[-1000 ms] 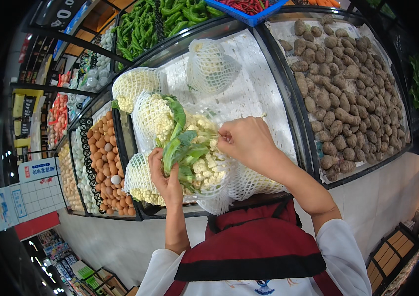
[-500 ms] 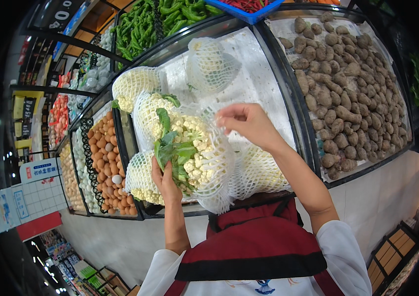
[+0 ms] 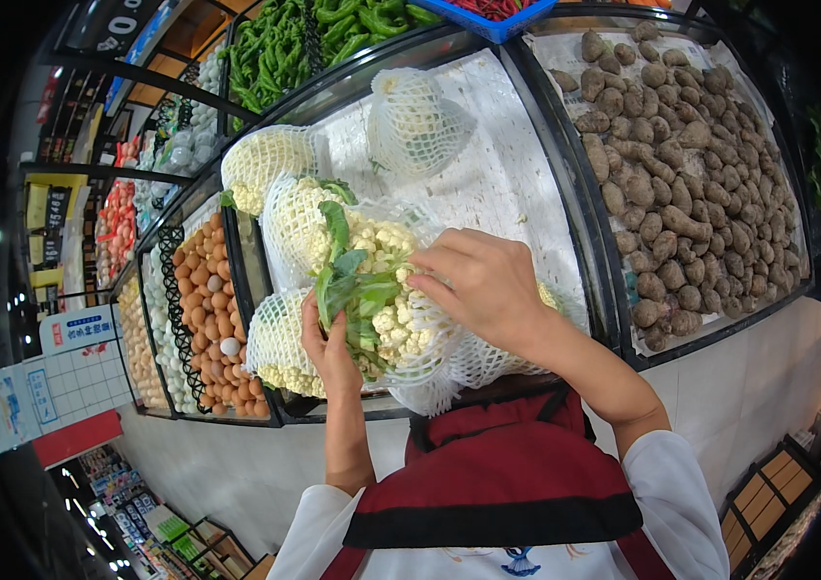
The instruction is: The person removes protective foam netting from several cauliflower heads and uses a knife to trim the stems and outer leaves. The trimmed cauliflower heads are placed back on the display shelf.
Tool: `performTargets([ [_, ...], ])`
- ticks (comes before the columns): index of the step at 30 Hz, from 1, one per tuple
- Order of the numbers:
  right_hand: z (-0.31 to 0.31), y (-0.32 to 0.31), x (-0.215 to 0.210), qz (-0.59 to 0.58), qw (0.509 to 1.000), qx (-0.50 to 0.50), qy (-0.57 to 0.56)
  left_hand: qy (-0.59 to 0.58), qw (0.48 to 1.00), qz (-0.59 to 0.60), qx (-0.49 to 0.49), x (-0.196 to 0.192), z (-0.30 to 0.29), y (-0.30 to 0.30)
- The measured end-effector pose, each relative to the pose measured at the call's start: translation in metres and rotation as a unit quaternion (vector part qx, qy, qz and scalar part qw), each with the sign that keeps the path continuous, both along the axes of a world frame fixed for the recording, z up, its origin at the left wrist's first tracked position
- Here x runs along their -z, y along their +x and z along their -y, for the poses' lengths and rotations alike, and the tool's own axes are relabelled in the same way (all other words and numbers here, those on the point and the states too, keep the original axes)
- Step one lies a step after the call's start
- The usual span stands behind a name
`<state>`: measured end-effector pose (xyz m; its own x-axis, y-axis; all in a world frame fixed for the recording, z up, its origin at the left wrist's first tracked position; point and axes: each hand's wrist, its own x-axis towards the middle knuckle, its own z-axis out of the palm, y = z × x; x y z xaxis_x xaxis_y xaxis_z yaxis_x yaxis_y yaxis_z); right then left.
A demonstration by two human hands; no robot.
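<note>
A cauliflower (image 3: pixel 399 333) with green leaves (image 3: pixel 341 282) lies partly out of its white foam net (image 3: pixel 435 362). On its left side my left hand (image 3: pixel 329 350) is closed round the cauliflower's leafy base, thumb against the leaves. From the right, my right hand (image 3: pixel 483 288) reaches over the net with fingers bent together at the florets and a leaf tip. What its fingertips pinch is hidden. Other netted cauliflowers lie around: one at the left (image 3: pixel 280 343), one behind it (image 3: pixel 270 162), and one farther back (image 3: pixel 415 121).
A black-framed bin with a white liner (image 3: pixel 517 184) holds the cauliflowers. Brown taro-like roots (image 3: pixel 691 193) fill the bin at right. Eggs (image 3: pixel 212 309) are at left, green peppers (image 3: pixel 275 58) and a blue basket (image 3: pixel 502 24) of red chillies at the back. A dark red bag (image 3: pixel 498 474) hangs at my front.
My right hand has come down and nearer, from above the net's edge to the florets and leaf tip. My left hand still holds the cauliflower, its leaves shifted slightly right.
</note>
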<state>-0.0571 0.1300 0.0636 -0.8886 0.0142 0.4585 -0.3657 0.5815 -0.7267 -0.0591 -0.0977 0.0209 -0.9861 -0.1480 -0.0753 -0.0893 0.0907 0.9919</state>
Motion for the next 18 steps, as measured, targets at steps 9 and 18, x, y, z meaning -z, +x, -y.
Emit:
performTargets([
  [9,0.005,-0.002,0.013,-0.017,0.993,0.012,0.112,-0.095,0.994,-0.059,0.020,-0.002,-0.005,-0.001],
  [18,-0.010,-0.011,0.027,0.195,0.970,-0.078,-0.120,-0.100,0.993,-0.054,0.024,-0.003,-0.005,0.000],
])
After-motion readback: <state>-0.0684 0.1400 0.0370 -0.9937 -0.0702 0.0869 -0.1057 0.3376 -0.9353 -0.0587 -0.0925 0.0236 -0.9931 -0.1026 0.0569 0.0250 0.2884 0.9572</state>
